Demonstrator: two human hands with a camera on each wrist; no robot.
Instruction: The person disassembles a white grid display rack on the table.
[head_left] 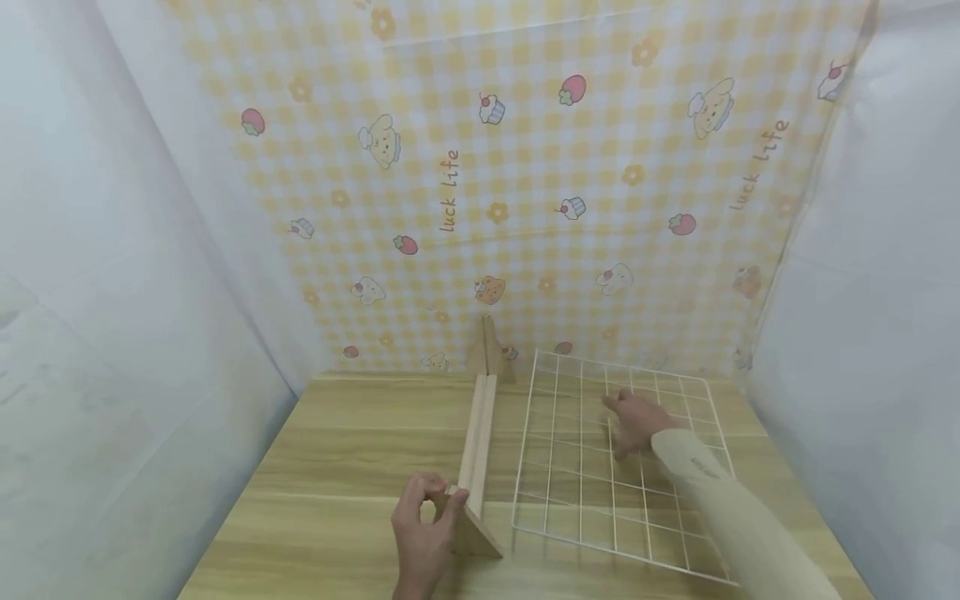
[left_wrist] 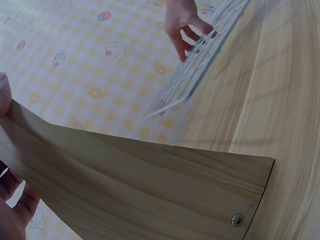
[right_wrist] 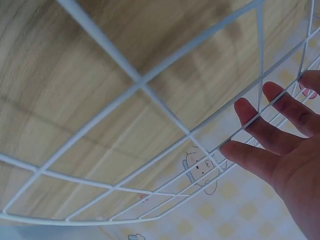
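Observation:
My left hand point(head_left: 423, 525) grips the top of the near end piece point(head_left: 476, 537) of a wooden stand, thumb on one side and fingers on the other. Two light rails point(head_left: 480, 442) run back from it to a matching far end piece point(head_left: 486, 354). A round bolt head point(left_wrist: 237, 220) shows low on the near end piece in the left wrist view. To the right, my right hand point(head_left: 637, 421) holds a white wire grid panel point(head_left: 524, 442) by its inner wires. The panel is tilted above the tabletop. In the right wrist view, fingertips point(right_wrist: 245, 109) lie across the wires.
A wood-grain tabletop point(head_left: 337, 467) lies under everything. Behind it hangs a yellow checked cloth point(head_left: 525, 167) with printed cartoons, close to the stand's far end. Pale sheets stand at the left point(head_left: 150, 292) and right point(head_left: 862, 317).

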